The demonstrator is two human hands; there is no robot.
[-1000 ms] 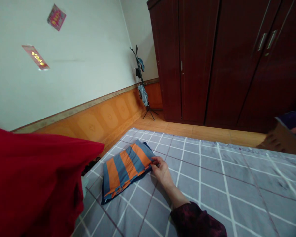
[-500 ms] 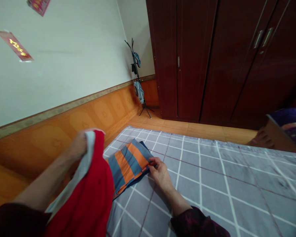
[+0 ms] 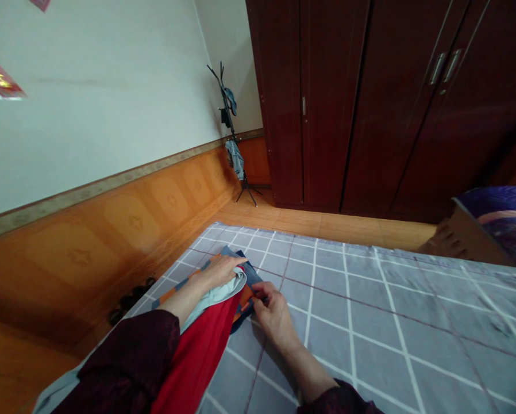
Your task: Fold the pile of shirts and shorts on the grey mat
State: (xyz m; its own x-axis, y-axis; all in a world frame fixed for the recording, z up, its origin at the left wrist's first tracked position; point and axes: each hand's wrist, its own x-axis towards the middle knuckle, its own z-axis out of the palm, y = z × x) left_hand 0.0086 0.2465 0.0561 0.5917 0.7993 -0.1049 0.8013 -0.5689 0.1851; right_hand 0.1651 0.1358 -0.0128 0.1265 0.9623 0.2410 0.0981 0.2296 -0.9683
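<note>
On the grey checked bed cover point(image 3: 327, 322) lies a folded cloth point(image 3: 250, 278) with orange and blue-grey stripes. My left hand point(image 3: 224, 270) is over it, closed on the edge of a red and pale grey cloth point(image 3: 206, 345) that trails back toward me beneath my left sleeve. My right hand point(image 3: 272, 305) pinches the striped cloth at its right edge, thumb and fingers together. The red cloth and my left forearm cover much of the striped one.
A dark red wardrobe point(image 3: 327, 103) stands beyond the bed. In the corner is a black coat stand point(image 3: 232, 121) with clothes on it. Dark shoes point(image 3: 131, 299) are on the floor at left. A box point(image 3: 469, 236) with purple fabric is at right.
My left hand has moved right and forward with the red cloth, from beside the striped cloth to over it. My right hand stays at the striped cloth's edge.
</note>
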